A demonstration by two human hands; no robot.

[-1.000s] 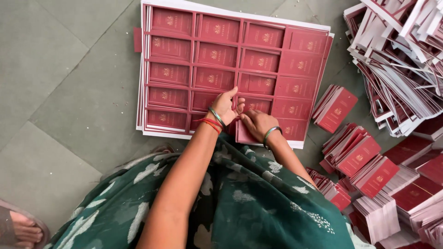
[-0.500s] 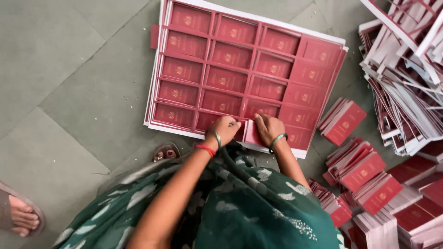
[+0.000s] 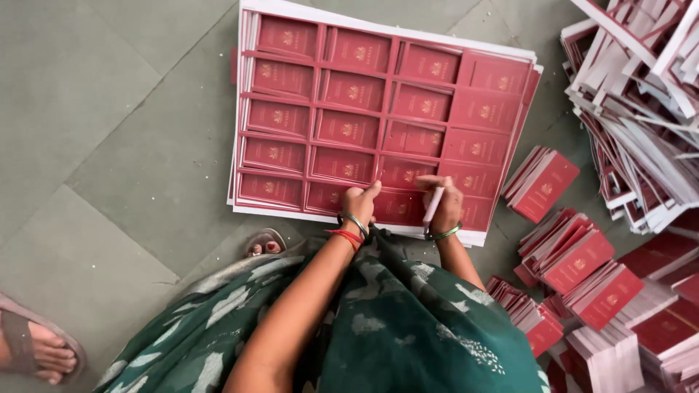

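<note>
Printed sheets (image 3: 378, 116) of maroon booklet covers lie stacked on the floor (image 3: 109, 145), near edge just before the person's knees, with bare floor on the left and booklet stacks (image 3: 575, 255) crowding the right. Left hand (image 3: 358, 204) presses curled fingers onto the bottom row; right hand (image 3: 441, 202) is closed around a small white strip beside it. Compared with half a second earlier, both hands sit slightly further apart on that row.

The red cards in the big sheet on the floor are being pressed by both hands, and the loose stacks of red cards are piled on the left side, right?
Not quite. The head view shows the loose stacks piled on the right side of the big sheet, not the left. The left hand and right hand do press on the sheet's near edge.
</note>
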